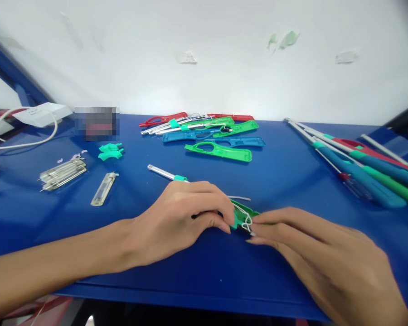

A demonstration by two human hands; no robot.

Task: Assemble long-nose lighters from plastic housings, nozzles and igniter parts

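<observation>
Between my two hands is a green plastic handle half (245,209), mostly covered by the fingers. A looped white wire (247,222) lies across it, with a small dark piece just below. My left hand (190,217) is closed on the left part of the handle half, thumb and fingers pinching beside a teal tab. From behind that hand a silver metal rod (161,172) with a teal clip (180,178) sticks out to the upper left. My right hand (313,249) is closed in a pinch at the handle half's right end, where the wire loops; its fingertips partly hide the grip.
Red, green and blue handle halves (221,151) and rods lie piled at the back. Several teal clips (110,151) and clear flat parts (64,173) are on the left. Long-rodded handles (363,172) lie at right. A white cable (27,146) curls at far left on the blue table (149,285).
</observation>
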